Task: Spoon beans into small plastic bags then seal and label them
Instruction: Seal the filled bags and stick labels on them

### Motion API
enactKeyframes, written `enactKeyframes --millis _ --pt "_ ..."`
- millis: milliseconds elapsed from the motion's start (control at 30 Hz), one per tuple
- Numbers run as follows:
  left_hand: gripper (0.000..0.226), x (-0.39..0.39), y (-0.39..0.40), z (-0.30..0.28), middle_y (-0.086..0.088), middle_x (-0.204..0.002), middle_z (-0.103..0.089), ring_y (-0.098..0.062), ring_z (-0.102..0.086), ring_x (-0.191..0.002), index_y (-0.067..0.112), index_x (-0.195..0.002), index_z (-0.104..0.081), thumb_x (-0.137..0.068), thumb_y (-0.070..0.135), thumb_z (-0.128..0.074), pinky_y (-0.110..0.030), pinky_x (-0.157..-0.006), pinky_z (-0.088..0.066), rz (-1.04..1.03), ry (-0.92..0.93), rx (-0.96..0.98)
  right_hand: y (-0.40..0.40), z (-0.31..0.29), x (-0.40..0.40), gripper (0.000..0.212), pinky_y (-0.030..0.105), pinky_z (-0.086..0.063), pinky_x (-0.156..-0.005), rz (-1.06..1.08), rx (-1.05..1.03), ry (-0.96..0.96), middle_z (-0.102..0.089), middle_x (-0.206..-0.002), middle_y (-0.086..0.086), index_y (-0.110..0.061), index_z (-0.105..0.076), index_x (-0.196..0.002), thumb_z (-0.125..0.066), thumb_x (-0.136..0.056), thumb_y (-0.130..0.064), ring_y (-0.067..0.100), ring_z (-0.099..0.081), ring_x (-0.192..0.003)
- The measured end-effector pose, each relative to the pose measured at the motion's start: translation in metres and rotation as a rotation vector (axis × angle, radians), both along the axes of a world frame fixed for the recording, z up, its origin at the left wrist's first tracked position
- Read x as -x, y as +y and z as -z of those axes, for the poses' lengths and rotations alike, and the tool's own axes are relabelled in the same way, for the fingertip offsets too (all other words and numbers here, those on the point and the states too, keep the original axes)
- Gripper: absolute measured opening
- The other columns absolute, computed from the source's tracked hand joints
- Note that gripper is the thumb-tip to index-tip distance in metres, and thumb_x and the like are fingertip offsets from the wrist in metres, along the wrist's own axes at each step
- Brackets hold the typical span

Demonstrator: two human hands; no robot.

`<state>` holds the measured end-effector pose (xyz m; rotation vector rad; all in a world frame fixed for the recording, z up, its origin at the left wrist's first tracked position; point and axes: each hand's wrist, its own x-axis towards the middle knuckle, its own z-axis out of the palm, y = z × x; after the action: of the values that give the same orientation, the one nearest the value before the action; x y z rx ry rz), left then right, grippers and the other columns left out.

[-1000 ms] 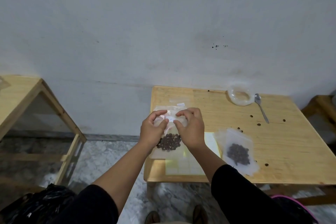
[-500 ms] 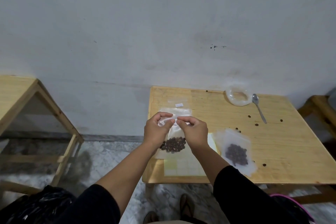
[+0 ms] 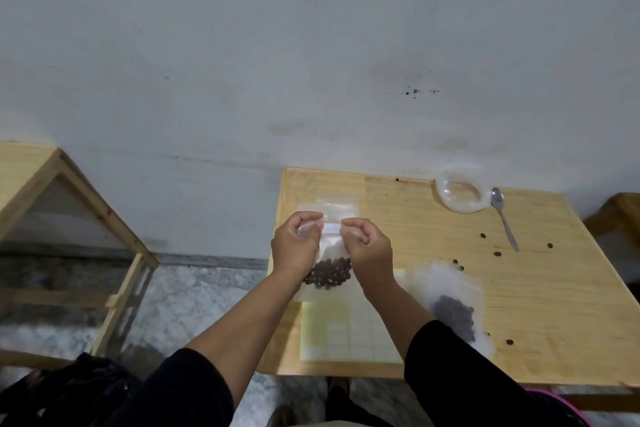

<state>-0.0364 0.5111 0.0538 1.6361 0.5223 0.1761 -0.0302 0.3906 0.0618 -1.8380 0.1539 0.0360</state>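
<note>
Left hand (image 3: 294, 246): fingers curled, grip pinching the top left corner of the small clear bag (image 3: 329, 246). Right hand (image 3: 367, 249): fingers curled, grip pinching the top right corner of the same bag. The bag hangs between and below the two hands, over the near left part of the counter (image 3: 554, 288). Its dark beans (image 3: 329, 273) are gathered at the bottom, below both grips and between the wrists.

White label (image 3: 331, 228): on the upper band of the held bag, in the gap between the hands. Marks on it are too faint to read.

Label sheet (image 3: 346, 333): pale, ruled into small rectangles, flat on the counter under the held bag, near the front edge. No writing can be made out.

Second bag of beans (image 3: 453, 308): flat on the counter, just right of the right forearm.

More clear bags (image 3: 341, 203): on the counter beyond the hands.

Clear round container (image 3: 462, 193): at the far side of the counter, with a metal spoon (image 3: 504, 217) just beside it on the right.

Loose beans (image 3: 483, 235): scattered on the counter, well apart from the hands.
</note>
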Motion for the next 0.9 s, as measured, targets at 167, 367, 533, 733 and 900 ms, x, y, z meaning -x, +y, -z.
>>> enactKeyframes --millis 167,367,533,733,900 --pt "0.014 -0.038 0.003 0.011 0.011 -0.089 -0.067 -0.016 -0.063 -0.085 0.035 -0.084 -0.066 -0.085 0.022 -0.062 -0.031 -0.081 -0.052 -0.043 0.051 -0.002 -0.015 0.020 -0.027 0.018 0.021 -0.042 -0.063 -0.107 0.042 0.083 -0.051 -0.055 -0.014 -0.030 -0.071 -0.086 -0.071 -0.077 -0.014 0.003 -0.047 -0.055" --pt "0.027 -0.071 -0.012 0.043 0.009 -0.096 -0.064 -0.012 -0.053 -0.080 0.030 -0.106 -0.064 -0.081 0.023 -0.071 -0.022 -0.073 -0.042 0.102 0.143 -0.208 -0.028 0.047 -0.081 0.016 0.023 -0.044 -0.071 -0.015 0.131 0.137 -0.064 -0.072 -0.006 -0.026 -0.069 -0.090 -0.071 -0.078 -0.016 0.009 -0.058 -0.068" --pt "0.034 -0.090 -0.021 0.063 -0.001 -0.102 -0.063 -0.014 -0.058 -0.089 0.021 -0.113 -0.065 -0.080 0.020 -0.071 -0.018 -0.084 -0.042 0.126 0.240 -0.326 -0.036 0.065 -0.111 0.019 0.014 -0.037 -0.071 -0.050 0.265 0.197 -0.063 -0.080 -0.003 -0.017 -0.070 -0.101 -0.068 -0.081 -0.016 0.010 -0.057 -0.078" --pt "0.033 -0.088 -0.032 0.077 -0.009 -0.128 -0.052 -0.021 -0.050 -0.116 0.012 -0.117 -0.062 -0.085 0.019 -0.065 -0.010 -0.094 -0.026 0.161 0.257 -0.539 -0.038 0.084 -0.117 0.022 0.007 -0.027 -0.071 -0.170 0.482 0.146 -0.064 -0.102 0.012 -0.007 -0.069 -0.103 -0.066 -0.082 -0.013 0.018 -0.058 -0.090" --pt "0.039 -0.083 -0.033 0.083 -0.008 -0.146 -0.034 -0.019 -0.028 -0.136 0.010 -0.127 -0.055 -0.091 0.025 -0.057 -0.011 -0.105 -0.013 0.195 0.218 -0.671 -0.039 0.088 -0.110 0.029 0.003 -0.032 -0.086 -0.262 0.660 0.001 -0.053 -0.115 0.006 0.006 -0.063 -0.110 -0.055 -0.085 -0.007 0.005 -0.051 -0.103"
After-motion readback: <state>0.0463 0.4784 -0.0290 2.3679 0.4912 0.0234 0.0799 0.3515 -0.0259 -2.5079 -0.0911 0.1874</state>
